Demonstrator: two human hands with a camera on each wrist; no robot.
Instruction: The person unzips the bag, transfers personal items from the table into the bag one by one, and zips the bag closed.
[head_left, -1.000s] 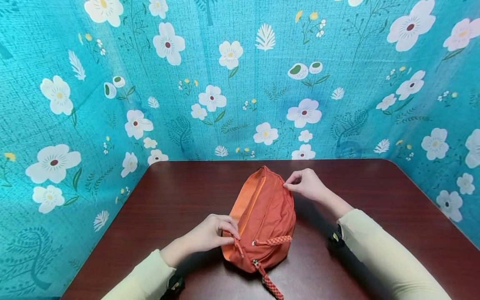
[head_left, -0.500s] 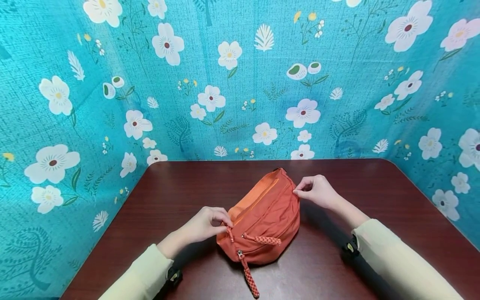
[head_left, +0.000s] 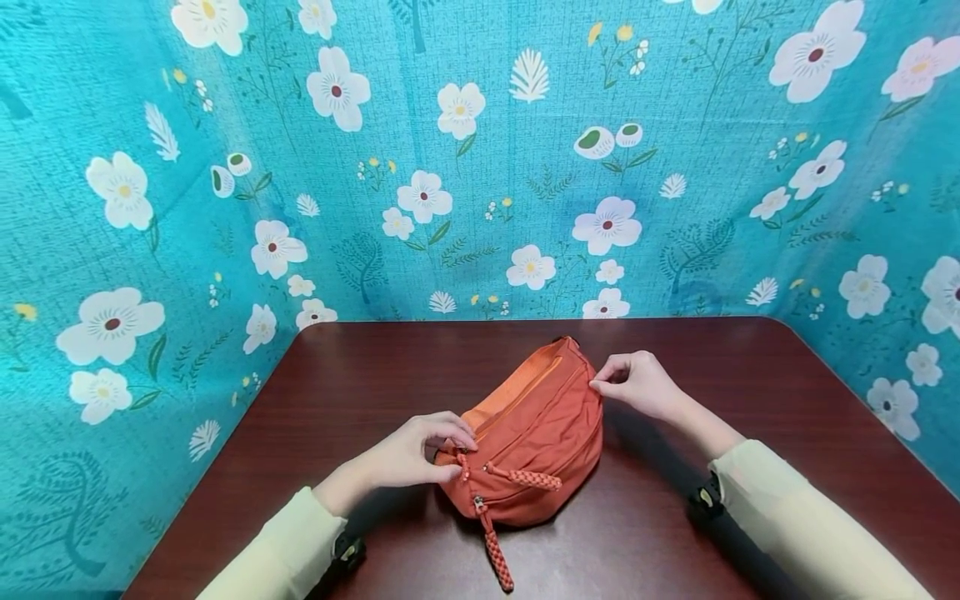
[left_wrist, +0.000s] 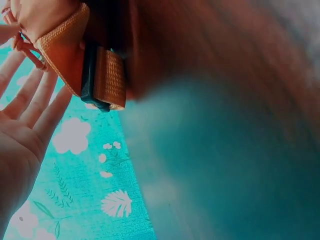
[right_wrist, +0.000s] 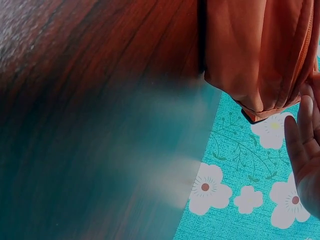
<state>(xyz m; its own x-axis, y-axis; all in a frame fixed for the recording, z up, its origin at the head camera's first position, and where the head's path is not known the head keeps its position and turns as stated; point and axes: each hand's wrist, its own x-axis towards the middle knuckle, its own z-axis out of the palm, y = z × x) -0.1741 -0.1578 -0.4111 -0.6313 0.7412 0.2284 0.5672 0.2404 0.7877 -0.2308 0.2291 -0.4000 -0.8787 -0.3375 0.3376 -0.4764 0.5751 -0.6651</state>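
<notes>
A rust-orange waist bag point(head_left: 536, 433) stands tilted in the middle of the table, its right end higher than its left in the head view. Braided cord pulls point(head_left: 495, 550) hang from its zippers, and an orange zipper point(head_left: 517, 400) runs near the top. My left hand point(head_left: 412, 450) holds the bag's left end, thumb and fingers apart around the corner by a small cord pull point(head_left: 462, 465). With thumb and index finger, my right hand point(head_left: 641, 383) pinches the bag's right edge. A black buckle point(left_wrist: 92, 75) on orange webbing point(left_wrist: 110, 80) shows in the left wrist view.
The dark red-brown table point(head_left: 360, 367) has rounded far corners. A teal curtain point(head_left: 480, 167) with white flowers hangs behind it and along both sides. Dark wrist devices point(head_left: 348, 550) sit at both sleeve cuffs.
The bag has turned, its right end swinging rightward and its lower part leftward. My right hand has moved right with it. My left thumb and fingers have parted from their pinch on the small pull.
</notes>
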